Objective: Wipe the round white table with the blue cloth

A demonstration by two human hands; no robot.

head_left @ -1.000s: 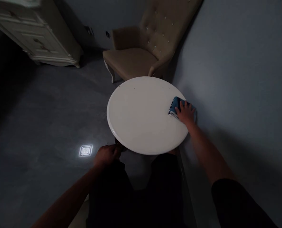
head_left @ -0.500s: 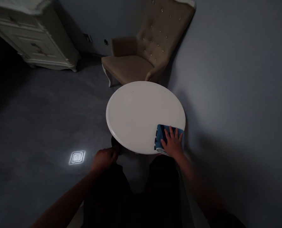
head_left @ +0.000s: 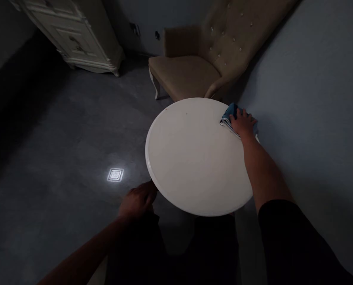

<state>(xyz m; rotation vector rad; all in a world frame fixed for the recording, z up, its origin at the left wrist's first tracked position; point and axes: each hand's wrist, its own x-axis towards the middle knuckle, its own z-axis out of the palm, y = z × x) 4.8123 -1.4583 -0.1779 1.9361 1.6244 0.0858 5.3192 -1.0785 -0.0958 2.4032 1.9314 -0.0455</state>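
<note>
A folded blue cloth (head_left: 229, 115) with darker patches and a pale edge lies on the far right rim of a round white table (head_left: 194, 158). On top of it, my right hand (head_left: 243, 122) presses down with fingers bent over the fabric, the arm reaching across the table's right side. My left hand (head_left: 138, 200) is closed, low beside the table's near left edge. Its fingertips are in shadow, so what they hold, if anything, is hidden. A few small dark specks show near the table's far edge.
A tan tufted armchair (head_left: 185, 73) stands just behind the table. The grey wall (head_left: 319, 99) runs close along the right. At the back left is a pale carved cabinet (head_left: 75, 39). A bright square light patch (head_left: 115, 174) shows on the dark floor.
My right hand has slid the cloth from the table's near right edge to its far right rim. My left hand stays low by the near left edge. The view has shifted.
</note>
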